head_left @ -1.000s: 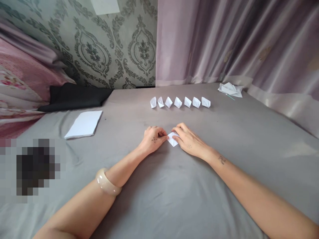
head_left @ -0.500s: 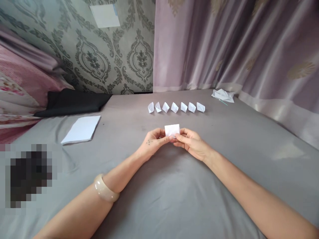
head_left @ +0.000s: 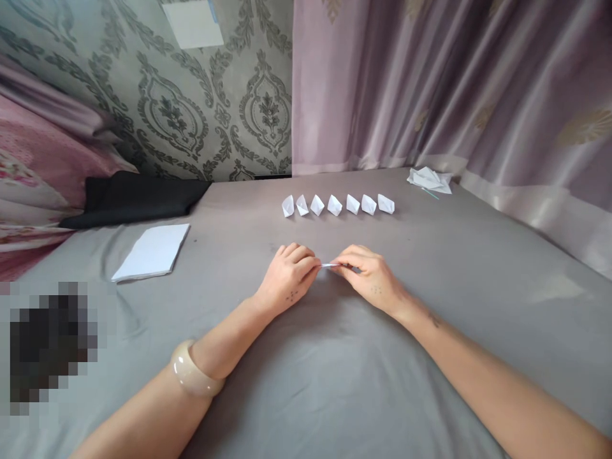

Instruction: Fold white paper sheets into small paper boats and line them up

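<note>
My left hand (head_left: 287, 277) and my right hand (head_left: 368, 277) meet over the middle of a grey bedsheet (head_left: 335, 382). Both pinch a small folded white paper (head_left: 329, 264), which lies flat between the fingertips and shows only its thin edge. A pale bangle (head_left: 194, 376) sits on my left forearm. Beyond the hands, several small folded white paper pieces (head_left: 337, 204) stand in a row.
A stack of white paper sheets (head_left: 152, 252) lies to the left. A black cloth (head_left: 138, 194) rests at the far left by the patterned wall. Crumpled white paper (head_left: 429, 180) lies at the far right near the purple curtain (head_left: 430, 83). A blurred patch covers the lower left.
The paper was pressed on the sheet, then lifted upright facing me, and has now tipped flat so only its edge shows. Both hands have kept their pinch on it.
</note>
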`<state>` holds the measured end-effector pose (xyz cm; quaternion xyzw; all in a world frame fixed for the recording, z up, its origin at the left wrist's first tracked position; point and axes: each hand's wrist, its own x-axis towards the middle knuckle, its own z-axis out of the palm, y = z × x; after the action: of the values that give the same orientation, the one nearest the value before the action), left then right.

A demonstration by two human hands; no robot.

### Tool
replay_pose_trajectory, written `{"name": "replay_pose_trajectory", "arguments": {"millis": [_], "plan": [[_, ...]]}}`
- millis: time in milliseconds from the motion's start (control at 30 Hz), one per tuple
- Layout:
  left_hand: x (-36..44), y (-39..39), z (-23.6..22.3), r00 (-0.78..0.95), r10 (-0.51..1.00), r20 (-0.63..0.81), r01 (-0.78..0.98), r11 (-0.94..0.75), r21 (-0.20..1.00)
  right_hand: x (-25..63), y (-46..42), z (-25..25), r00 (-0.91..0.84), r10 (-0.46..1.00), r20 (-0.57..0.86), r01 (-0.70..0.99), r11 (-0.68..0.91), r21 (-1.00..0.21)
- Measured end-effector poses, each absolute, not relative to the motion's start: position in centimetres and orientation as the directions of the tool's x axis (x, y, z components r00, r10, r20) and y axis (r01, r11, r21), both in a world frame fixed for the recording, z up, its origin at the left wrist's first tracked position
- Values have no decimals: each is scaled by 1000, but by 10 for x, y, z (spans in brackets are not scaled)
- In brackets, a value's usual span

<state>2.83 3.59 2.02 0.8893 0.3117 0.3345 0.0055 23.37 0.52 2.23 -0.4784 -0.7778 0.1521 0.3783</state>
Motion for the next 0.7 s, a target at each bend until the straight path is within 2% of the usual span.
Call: {"name": "replay_pose_trajectory", "arguments": {"millis": [100, 167, 233, 300, 400, 500, 567, 700], "plan": [[25, 35, 23, 667, 462, 584, 575, -818, -9, 232, 2, 22, -403, 746, 530, 774, 587, -238], [23, 34, 24, 708, 458, 538, 591, -801, -95, 230, 2, 22, -485, 715, 504, 817, 576, -31], [23, 34, 25, 739, 479, 474, 600, -788, -139, 227, 1, 22, -535, 719, 443, 823, 561, 83], [25, 33, 24, 770, 500, 397, 593, -790, -156, 224, 0, 21, -556, 737, 384, 821, 560, 111], [26, 31, 22, 802, 525, 285, 578, -804, -143, 222, -4, 19, -550, 767, 330, 824, 562, 67], [26, 26, 21, 788, 574, 225, 601, -796, -73, 223, -10, 18, -491, 816, 305, 847, 529, -53], [25, 23, 21, 750, 623, 221, 634, -773, 26, 224, -12, 17, -420, 860, 290, 858, 481, -182], [24, 23, 19, 578, 785, 222, 712, -618, 334, 227, -9, 18, -244, 944, 221, 802, 324, -501]]}}
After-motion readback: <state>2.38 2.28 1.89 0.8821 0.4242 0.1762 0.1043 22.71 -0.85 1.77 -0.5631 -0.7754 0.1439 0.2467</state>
